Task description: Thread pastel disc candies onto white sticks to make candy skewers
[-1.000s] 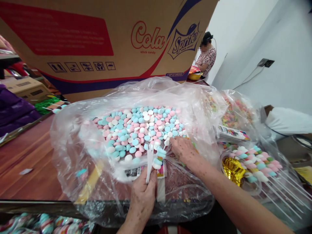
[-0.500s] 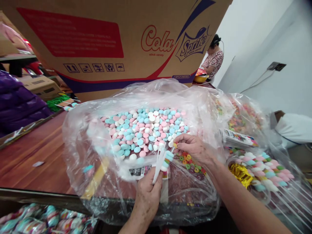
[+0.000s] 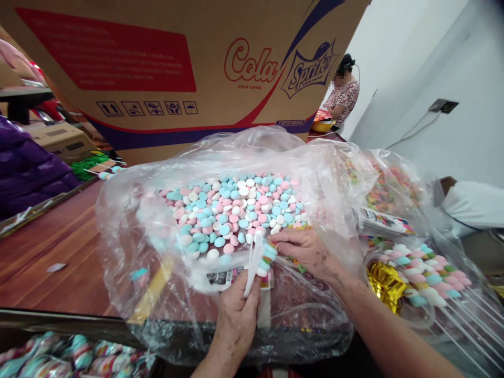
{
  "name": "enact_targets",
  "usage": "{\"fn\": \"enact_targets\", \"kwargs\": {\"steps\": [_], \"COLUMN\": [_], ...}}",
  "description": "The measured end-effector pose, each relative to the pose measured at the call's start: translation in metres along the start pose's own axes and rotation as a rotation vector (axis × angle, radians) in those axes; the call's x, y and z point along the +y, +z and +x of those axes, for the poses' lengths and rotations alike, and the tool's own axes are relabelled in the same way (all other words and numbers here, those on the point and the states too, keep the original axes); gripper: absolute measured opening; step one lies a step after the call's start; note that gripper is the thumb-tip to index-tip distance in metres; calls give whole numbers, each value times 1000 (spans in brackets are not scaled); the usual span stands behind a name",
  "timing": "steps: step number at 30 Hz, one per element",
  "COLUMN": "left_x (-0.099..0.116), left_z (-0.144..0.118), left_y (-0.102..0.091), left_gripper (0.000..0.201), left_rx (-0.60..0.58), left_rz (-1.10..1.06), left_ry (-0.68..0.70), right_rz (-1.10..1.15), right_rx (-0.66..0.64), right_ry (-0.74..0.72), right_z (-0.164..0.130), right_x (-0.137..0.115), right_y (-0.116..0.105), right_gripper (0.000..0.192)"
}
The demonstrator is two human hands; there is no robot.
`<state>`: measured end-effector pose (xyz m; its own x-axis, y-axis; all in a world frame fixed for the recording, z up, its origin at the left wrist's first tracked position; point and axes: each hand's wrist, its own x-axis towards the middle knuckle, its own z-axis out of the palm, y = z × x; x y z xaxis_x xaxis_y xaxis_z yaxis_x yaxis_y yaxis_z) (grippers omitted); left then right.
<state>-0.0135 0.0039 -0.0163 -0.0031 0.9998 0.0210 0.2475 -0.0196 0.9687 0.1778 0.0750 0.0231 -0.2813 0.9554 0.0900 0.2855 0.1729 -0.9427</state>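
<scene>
I am in the middle of threading candies onto sticks. My left hand (image 3: 236, 320) has its grip clenched on a small bundle of white sticks (image 3: 252, 265), which stand tilted up and away from me; two of them, as far as I can count, carry short stacks of blue, white and pink candies (image 3: 268, 254) at their upper ends. My right hand (image 3: 307, 251) lies just beside those tips, fingers pinched together. I judge a small piece sits between them, but I cannot tell for sure, since the fingers hide it.

Both hands work inside the mouth of one big clear plastic bag (image 3: 129, 226) lying on the wooden surface (image 3: 51, 247). Its heap of pastel disc candies (image 3: 236, 210) is far too many to count. A few coloured ring candies (image 3: 299, 265) show under my right hand.

As I judge it, the next move calls for lining the pinched piece up with a stick tip and pressing it down while my left hand keeps the bundle steady.

To my right, one open bag holds finished skewers (image 3: 421, 273), roughly a dozen, beside one gold foil wad (image 3: 384, 283). One large printed carton (image 3: 177, 68) stands behind, and one other person (image 3: 342, 97) is at work far back.
</scene>
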Motion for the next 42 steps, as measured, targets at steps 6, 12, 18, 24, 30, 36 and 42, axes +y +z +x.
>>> {"fn": "enact_targets", "kwargs": {"steps": [6,12,18,24,30,36,42], "left_x": [-1,0,-2,3,5,6,3], "left_z": [-2,-3,-4,-4,-5,-5,-4], "left_y": [-1,-2,2,3,4,4,5], "left_gripper": [33,38,50,53,54,54,55], "left_rx": [22,72,167,250,263,260,261], "left_rz": [-46,-100,-327,-395,-411,-381,-378], "left_ry": [-84,-123,-260,-246,-254,-272,-251], "right_rz": [-83,-38,-721,-1006,-905,-745,-642], "right_rx": [48,52,134,-8,-22,-68,-54], "right_ry": [-243,-103,-33,-11,-29,-30,-47], "right_z": [-12,-4,29,42,42,52,50], "right_x": [4,-2,0,11,-4,-14,-4], "right_y": [20,7,-5,13,14,31,21], "right_gripper": [24,30,28,21,21,25,14]}}
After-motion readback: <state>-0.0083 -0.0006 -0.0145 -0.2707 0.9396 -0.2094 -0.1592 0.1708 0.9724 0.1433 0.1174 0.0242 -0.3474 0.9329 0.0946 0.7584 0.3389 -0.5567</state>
